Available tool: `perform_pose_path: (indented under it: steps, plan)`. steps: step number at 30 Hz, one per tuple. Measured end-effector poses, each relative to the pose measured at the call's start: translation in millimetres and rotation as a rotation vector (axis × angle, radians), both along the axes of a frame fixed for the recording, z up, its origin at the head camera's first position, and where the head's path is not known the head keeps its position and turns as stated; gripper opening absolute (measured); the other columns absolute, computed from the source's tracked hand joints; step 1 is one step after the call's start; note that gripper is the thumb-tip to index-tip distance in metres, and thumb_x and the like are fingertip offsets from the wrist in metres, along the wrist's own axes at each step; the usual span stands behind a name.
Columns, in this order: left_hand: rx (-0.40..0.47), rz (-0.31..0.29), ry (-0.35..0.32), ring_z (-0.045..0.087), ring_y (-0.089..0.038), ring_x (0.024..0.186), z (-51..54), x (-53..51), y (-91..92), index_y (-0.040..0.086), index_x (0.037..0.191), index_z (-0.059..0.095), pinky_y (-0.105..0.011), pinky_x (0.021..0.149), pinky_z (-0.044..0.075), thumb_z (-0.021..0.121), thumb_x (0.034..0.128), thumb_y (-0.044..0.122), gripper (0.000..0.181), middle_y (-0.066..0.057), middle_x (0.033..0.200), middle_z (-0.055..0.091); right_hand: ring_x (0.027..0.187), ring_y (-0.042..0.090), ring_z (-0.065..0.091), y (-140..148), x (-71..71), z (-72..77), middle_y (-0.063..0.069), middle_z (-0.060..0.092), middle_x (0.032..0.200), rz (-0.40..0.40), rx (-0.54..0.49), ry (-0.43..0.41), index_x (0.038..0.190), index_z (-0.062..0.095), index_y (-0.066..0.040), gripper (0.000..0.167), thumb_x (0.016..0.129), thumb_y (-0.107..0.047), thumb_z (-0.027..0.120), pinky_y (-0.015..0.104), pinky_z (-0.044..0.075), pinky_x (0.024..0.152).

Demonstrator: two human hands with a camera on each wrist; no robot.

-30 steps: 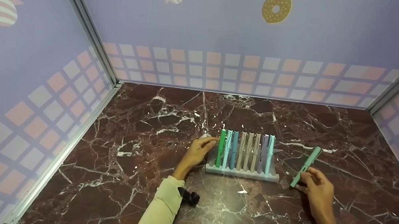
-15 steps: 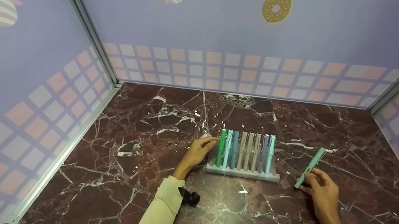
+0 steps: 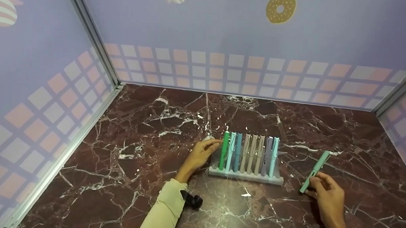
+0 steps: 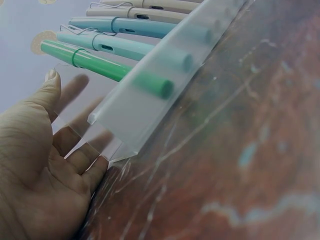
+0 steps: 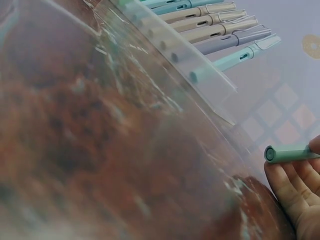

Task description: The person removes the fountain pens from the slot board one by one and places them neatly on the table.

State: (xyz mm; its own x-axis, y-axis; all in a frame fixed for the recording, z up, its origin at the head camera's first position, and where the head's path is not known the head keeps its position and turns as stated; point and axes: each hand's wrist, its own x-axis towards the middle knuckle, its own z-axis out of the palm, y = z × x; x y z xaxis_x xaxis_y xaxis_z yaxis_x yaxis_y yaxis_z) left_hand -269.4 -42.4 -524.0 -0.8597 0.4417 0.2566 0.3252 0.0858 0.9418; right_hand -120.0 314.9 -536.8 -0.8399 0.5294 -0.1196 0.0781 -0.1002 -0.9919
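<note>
A clear plastic pen stand sits on the marble-patterned table with several pens leaning in a row. At its left end is a bright green pen; light blue, dark blue, beige and purple-grey ones follow. My left hand holds the stand's left edge, its fingers showing through the clear panel and its thumb at the near side. Right of the stand, my right hand grips a sage green pen by its lower part, cap end up and tilted away. Its round barrel end shows in the right wrist view.
Purple walls with pink and white checks enclose the table at the back and sides. A dark strap piece sits at my left wrist. A gap of table lies between the stand and the held pen.
My right hand has moved slightly right with the sage green pen, then stayed almost still. The left hand and the pen stand have kept their place.
</note>
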Motion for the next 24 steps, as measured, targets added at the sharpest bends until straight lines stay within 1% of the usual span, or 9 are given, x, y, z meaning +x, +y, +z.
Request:
perform_pose_path:
  steps: [4,7,14,18,22,24]
  plan:
    - [0.001,-0.011,0.005,0.058,-0.048,0.116,15.2,8.5,-2.0,-0.011,0.122,0.064,-0.043,0.101,0.049,0.052,0.1031,0.005,0.028,-0.027,0.122,0.066,0.079,0.008,0.069,-1.0,2.4,0.4,-0.004,0.071,0.089,0.014,0.051,-0.021,0.12,0.058,0.007,0.026,0.098,-0.007,0.062,0.026,0.06,0.067]
    - [0.001,-0.012,0.006,0.057,-0.048,0.118,18.9,10.7,-2.5,-0.011,0.123,0.064,-0.043,0.102,0.048,0.052,0.1034,0.006,0.028,-0.028,0.123,0.065,0.08,0.008,0.068,-1.7,3.9,0.4,-0.003,0.07,0.09,0.018,0.077,-0.021,0.123,0.057,0.009,0.03,0.099,-0.007,0.062,0.026,0.06,0.068]
    - [0.007,-0.012,0.008,0.058,-0.047,0.117,19.1,11.1,-2.8,-0.012,0.123,0.063,-0.04,0.101,0.049,0.051,0.1037,0.005,0.029,-0.028,0.122,0.066,0.077,0.008,0.069,-4.5,6.8,-0.4,-0.004,0.071,0.086,0.003,0.099,-0.017,0.121,0.058,0.011,0.028,0.098,-0.004,0.062,0.026,0.06,0.066]
    - [-0.002,-0.01,0.006,0.059,-0.045,0.117,19.6,11.7,-2.8,-0.011,0.123,0.063,-0.04,0.101,0.049,0.051,0.1039,0.007,0.029,-0.028,0.123,0.065,0.079,0.008,0.069,-5.2,9.4,-0.9,-0.005,0.071,0.086,0.015,0.107,-0.031,0.122,0.058,0.011,0.028,0.098,-0.004,0.062,0.026,0.06,0.067]
    - [-0.011,0.001,0.01,0.06,-0.042,0.114,18.4,11.0,-2.2,-0.011,0.123,0.064,-0.037,0.099,0.049,0.052,0.1036,0.007,0.028,-0.027,0.122,0.066,0.08,0.009,0.069,-5.7,12.3,-1.3,-0.004,0.071,0.088,0.029,0.087,-0.035,0.122,0.057,0.01,0.03,0.098,-0.006,0.063,0.027,0.061,0.068]
    - [-0.012,0.005,0.012,0.06,-0.041,0.114,17.8,11.1,-1.9,-0.01,0.122,0.064,-0.038,0.099,0.05,0.052,0.1035,0.006,0.028,-0.027,0.121,0.066,0.08,0.009,0.069,-6.0,13.9,-1.6,-0.003,0.071,0.088,0.032,0.095,-0.038,0.122,0.058,0.01,0.03,0.098,-0.007,0.064,0.027,0.061,0.069]
